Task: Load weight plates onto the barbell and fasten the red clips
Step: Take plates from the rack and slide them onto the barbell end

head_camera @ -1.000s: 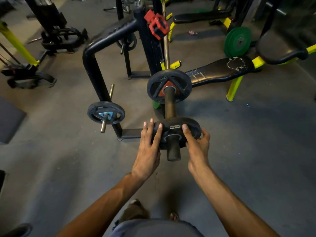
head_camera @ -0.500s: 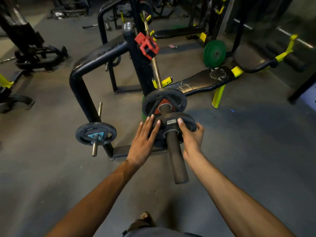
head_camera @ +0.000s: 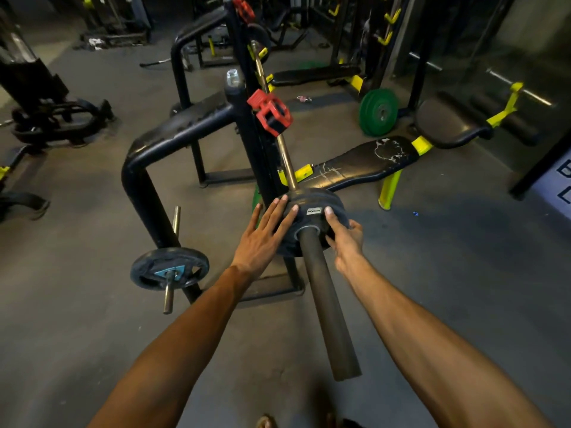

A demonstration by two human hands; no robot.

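Note:
The barbell sleeve (head_camera: 327, 304) points toward me from the rack. A small black weight plate (head_camera: 312, 216) sits on it, pressed against another black plate behind it. My left hand (head_camera: 264, 239) lies flat on the plate's left face with fingers spread. On the plate's right edge, my right hand (head_camera: 344, 242) curls around the rim. A red clip (head_camera: 272, 114) hangs on the rack upright beside the bar shaft; a second red clip (head_camera: 244, 7) sits higher up at the top edge.
The black rack frame (head_camera: 173, 140) stands left of the bar, with a blue-marked plate (head_camera: 170, 268) on its lower peg. A black and yellow bench (head_camera: 361, 163) lies to the right. Green plates (head_camera: 378, 112) lean farther back. Other machines stand at far left.
Both hands slid the black plate along the sleeve away from me until it met the inner plate. More bare sleeve now shows in front of the plate.

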